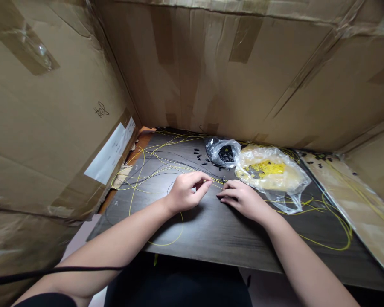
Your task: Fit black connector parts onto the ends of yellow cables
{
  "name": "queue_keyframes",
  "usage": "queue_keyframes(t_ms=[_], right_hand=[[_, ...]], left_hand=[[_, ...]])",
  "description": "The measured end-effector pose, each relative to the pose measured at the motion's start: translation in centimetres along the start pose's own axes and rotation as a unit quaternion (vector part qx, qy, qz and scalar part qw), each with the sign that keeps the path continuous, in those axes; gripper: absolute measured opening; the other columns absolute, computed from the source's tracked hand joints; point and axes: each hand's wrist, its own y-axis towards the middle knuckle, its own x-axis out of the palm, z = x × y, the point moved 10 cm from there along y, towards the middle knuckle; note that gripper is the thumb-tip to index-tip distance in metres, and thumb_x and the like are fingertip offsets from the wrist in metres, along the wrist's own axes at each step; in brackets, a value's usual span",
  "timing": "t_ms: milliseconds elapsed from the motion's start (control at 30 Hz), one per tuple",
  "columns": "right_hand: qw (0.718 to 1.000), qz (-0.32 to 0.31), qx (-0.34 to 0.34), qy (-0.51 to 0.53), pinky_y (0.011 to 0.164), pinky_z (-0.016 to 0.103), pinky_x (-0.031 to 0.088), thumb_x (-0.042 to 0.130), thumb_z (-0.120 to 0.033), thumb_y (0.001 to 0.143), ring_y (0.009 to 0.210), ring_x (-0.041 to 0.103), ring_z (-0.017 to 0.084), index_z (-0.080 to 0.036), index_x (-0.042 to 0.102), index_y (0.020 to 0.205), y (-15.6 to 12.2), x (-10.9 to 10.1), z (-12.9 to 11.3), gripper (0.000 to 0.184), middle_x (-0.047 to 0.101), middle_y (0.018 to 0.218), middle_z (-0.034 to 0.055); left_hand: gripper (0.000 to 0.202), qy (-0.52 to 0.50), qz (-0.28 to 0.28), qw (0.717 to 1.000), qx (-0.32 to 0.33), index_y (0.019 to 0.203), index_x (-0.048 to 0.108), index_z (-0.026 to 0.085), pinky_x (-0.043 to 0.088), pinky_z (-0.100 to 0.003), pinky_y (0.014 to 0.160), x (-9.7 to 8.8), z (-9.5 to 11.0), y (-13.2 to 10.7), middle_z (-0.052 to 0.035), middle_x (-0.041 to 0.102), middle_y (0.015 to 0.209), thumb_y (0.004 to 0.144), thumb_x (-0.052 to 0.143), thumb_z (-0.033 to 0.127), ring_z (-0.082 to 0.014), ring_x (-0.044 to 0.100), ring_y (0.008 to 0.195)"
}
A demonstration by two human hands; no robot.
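Observation:
My left hand [190, 191] is over the middle of the dark table [198, 238], thumb and forefinger pinched on a thin yellow wire [164, 244]. Just to its right, my right hand [243, 198] has its fingers curled together low over the table. A dark speck shows at its fingertips; what it holds I cannot make out. Past the hands lie several small black plastic pieces [199, 157]. Behind them is a clear bag of black pieces [226, 153]. Beside it, a larger clear bag [289, 187] lies open with small yellow pieces [272, 169] in it.
Cardboard walls [192, 76] enclose the table at the back and sides. Loose yellow wires [350, 234] loop at the right, and more tangle with black wires at the left. A white paper label [107, 155] is stuck on the left wall. A black cable [51, 270] crosses my left forearm.

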Motion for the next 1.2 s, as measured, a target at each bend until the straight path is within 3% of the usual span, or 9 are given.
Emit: queue_keyframes(t_ms=[67, 200, 367, 500, 733, 833, 967, 1200], right_hand=[[1.0, 0.003, 0.007, 0.012, 0.083, 0.036, 0.049, 0.062, -0.021, 0.094, 0.091, 0.058, 0.021, -0.021, 0.072, 0.102, 0.1, 0.0, 0.0, 0.012, 0.065, 0.095, 0.0063], [1.0, 0.008, 0.023, 0.012, 0.083, 0.036, 0.048, 0.064, -0.022, 0.094, 0.093, 0.057, 0.022, -0.02, 0.064, 0.12, 0.0, -0.3, 0.5, 0.027, 0.065, 0.099, 0.0074], [1.0, -0.002, 0.021, -0.002, 0.079, 0.034, 0.047, 0.061, -0.022, 0.095, 0.089, 0.057, 0.021, -0.019, 0.066, 0.091, -0.1, 0.0, 1.0, 0.007, 0.063, 0.091, 0.0062], [1.0, 0.011, 0.017, 0.008, 0.079, 0.035, 0.048, 0.057, -0.021, 0.097, 0.088, 0.058, 0.021, -0.02, 0.063, 0.09, 0.1, -0.2, 0.4, 0.009, 0.064, 0.091, 0.0061], [0.985, 0.162, 0.024, 0.045, 0.076, 0.034, 0.052, 0.052, -0.023, 0.1, 0.085, 0.064, 0.019, -0.022, 0.062, 0.113, -0.1, -5.0, -2.7, 0.017, 0.07, 0.099, 0.0067], [0.985, 0.169, 0.011, -0.012, 0.079, 0.036, 0.052, 0.05, -0.023, 0.101, 0.087, 0.065, 0.021, -0.023, 0.063, 0.12, 0.4, -6.0, -4.7, 0.023, 0.072, 0.102, 0.0073], [0.986, 0.161, -0.014, -0.051, 0.076, 0.037, 0.05, 0.047, -0.023, 0.101, 0.083, 0.063, 0.022, -0.022, 0.065, 0.115, 1.1, -5.5, -6.1, 0.023, 0.071, 0.093, 0.0078], [0.98, 0.197, -0.026, 0.003, 0.073, 0.034, 0.049, 0.051, -0.022, 0.1, 0.078, 0.061, 0.019, -0.021, 0.065, 0.108, 0.8, -4.9, -5.5, 0.016, 0.07, 0.088, 0.0057]], left_hand=[[0.006, -0.007, 0.003, 1.0, 0.001, 0.089, 0.066, 0.015, 0.042, -0.019, 0.054, -0.1, 0.1, 0.0, 0.0003, 0.064, 0.068, 0.091, 0.061, 0.018, -0.0073, 0.052, 0.054], [0.004, -0.008, 0.004, 1.0, 0.0, 0.089, 0.065, 0.015, 0.042, -0.019, 0.054, -0.3, 0.2, 0.1, 0.0005, 0.064, 0.068, 0.09, 0.061, 0.017, -0.0071, 0.052, 0.054], [0.004, -0.004, 0.009, 1.0, 0.003, 0.089, 0.065, 0.015, 0.042, -0.019, 0.054, -0.4, 0.3, 0.0, 0.0, 0.065, 0.07, 0.09, 0.061, 0.017, -0.0069, 0.052, 0.054], [0.007, -0.002, 0.0, 1.0, 0.008, 0.091, 0.066, 0.015, 0.043, -0.02, 0.053, -0.2, 0.5, 0.0, -0.0009, 0.067, 0.07, 0.091, 0.06, 0.018, -0.0076, 0.053, 0.054], [0.01, 0.001, -0.013, 1.0, 0.011, 0.091, 0.066, 0.016, 0.044, -0.021, 0.054, 0.1, 0.9, -0.1, -0.0025, 0.069, 0.073, 0.093, 0.058, 0.02, -0.0085, 0.055, 0.054], [0.01, 0.005, -0.016, 1.0, 0.013, 0.091, 0.066, 0.015, 0.044, -0.021, 0.054, 0.2, 0.9, -0.1, -0.002, 0.068, 0.072, 0.093, 0.058, 0.019, -0.0085, 0.055, 0.055], [0.009, 0.012, -0.024, 1.0, 0.014, 0.093, 0.067, 0.015, 0.043, -0.021, 0.055, 0.5, 0.7, -0.2, -0.0009, 0.066, 0.07, 0.092, 0.059, 0.019, -0.0089, 0.055, 0.055], [0.012, 0.028, -0.053, 0.998, 0.017, 0.096, 0.067, 0.016, 0.045, -0.022, 0.057, 1.2, 0.6, -0.3, -0.0012, 0.066, 0.069, 0.093, 0.058, 0.022, -0.0102, 0.057, 0.058]])
